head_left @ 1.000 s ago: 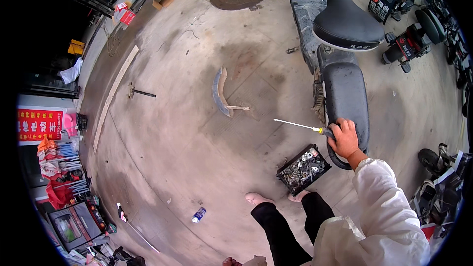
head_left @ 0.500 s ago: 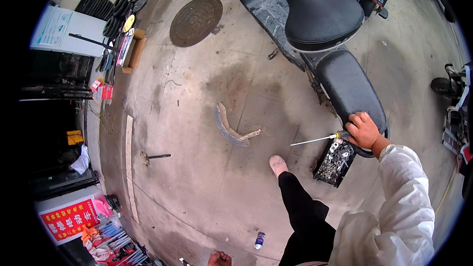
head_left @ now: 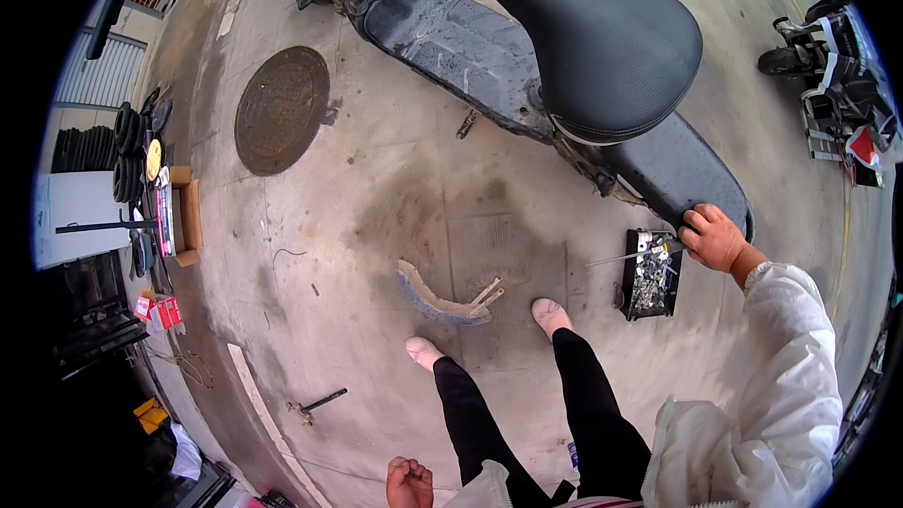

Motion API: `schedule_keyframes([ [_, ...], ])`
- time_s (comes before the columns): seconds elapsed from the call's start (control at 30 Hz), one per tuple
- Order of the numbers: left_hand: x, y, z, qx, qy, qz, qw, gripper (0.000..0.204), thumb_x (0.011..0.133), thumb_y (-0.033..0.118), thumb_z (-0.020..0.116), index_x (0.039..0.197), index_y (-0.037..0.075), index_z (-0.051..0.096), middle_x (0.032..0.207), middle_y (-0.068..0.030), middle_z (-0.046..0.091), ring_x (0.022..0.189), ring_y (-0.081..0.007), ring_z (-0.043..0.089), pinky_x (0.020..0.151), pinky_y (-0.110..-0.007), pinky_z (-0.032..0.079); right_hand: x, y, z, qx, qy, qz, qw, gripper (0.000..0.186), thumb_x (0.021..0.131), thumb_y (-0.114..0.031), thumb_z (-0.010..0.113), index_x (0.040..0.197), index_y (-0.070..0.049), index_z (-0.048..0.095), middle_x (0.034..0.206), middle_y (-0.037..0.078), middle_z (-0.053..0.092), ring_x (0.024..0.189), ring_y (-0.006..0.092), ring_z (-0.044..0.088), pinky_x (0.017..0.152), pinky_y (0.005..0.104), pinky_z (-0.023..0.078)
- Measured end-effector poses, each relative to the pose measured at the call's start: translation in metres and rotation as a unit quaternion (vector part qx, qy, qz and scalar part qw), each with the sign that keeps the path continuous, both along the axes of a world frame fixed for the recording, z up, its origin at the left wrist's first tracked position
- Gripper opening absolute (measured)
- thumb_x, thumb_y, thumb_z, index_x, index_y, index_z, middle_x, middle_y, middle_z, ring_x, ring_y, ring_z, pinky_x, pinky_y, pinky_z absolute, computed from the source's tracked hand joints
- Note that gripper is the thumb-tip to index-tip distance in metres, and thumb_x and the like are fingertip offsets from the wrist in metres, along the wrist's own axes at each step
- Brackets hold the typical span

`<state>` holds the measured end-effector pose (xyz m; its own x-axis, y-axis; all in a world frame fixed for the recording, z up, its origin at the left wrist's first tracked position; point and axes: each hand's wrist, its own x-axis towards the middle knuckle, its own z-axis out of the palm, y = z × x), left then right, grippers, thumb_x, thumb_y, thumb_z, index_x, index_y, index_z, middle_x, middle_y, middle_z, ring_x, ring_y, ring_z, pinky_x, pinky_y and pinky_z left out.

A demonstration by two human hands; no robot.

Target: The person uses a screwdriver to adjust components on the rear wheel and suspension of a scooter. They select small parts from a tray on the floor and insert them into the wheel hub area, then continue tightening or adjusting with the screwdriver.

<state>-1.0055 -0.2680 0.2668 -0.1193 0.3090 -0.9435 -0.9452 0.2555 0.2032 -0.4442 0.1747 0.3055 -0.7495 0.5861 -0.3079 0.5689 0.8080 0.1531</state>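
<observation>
My right hand (head_left: 719, 241) is closed round the handle of a screwdriver (head_left: 621, 259), its long thin shaft pointing left. That hand is at the rear edge of the black rear seat (head_left: 682, 174) of an electric scooter, just above a black tray (head_left: 664, 309) filled with loose bolts, nuts and washers. My left hand (head_left: 410, 484) is low in the view with its fingers curled in, and nothing shows in it. A curved, dirty mudguard (head_left: 433, 299) lies on the ground ahead of my feet.
The scooter's large saddle (head_left: 597, 47) and footboard (head_left: 451, 38) stretch to the upper left. A hammer-like tool (head_left: 324, 402) lies at lower left, with a manhole cover (head_left: 282, 111) farther off. An open cardboard box (head_left: 188, 216) stands by the shopfront; another parked scooter (head_left: 837, 85) is at right.
My view has turned and shifted, so the scooter looks nearer and both my feet now show. My right hand still holds the screwdriver by the rear seat. My left hand has risen a little.
</observation>
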Motion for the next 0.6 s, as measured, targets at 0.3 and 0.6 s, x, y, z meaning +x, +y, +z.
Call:
schedule_keyframes([
  [0.3,-0.230,0.057,0.001,0.027,0.037,-0.018,0.999,0.003,0.092,0.005,0.062,0.090,0.003,0.059,0.086,-0.0078,0.061,0.080,-0.0180,0.057,0.074,-0.029,0.049,-0.172,-0.162,-0.101,0.117,0.119,-0.538,0.826,0.025,0.079,-0.016,0.070,0.096,-0.004,0.057,0.098,0.018,0.059,0.095,0.0396,0.055,0.084,0.0482,0.045],
  [0.6,-0.323,0.166,-0.013,0.083,0.129,-0.191,0.970,0.006,0.093,0.009,0.061,0.098,0.006,0.059,0.088,-0.0055,0.062,0.080,-0.0173,0.057,0.078,-0.031,0.051,-0.459,-0.289,-0.157,-0.093,0.413,-0.728,0.539,0.023,0.082,-0.022,0.071,0.095,-0.005,0.062,0.088,0.020,0.065,0.087,0.0423,0.062,0.077,0.0469,0.050],
])
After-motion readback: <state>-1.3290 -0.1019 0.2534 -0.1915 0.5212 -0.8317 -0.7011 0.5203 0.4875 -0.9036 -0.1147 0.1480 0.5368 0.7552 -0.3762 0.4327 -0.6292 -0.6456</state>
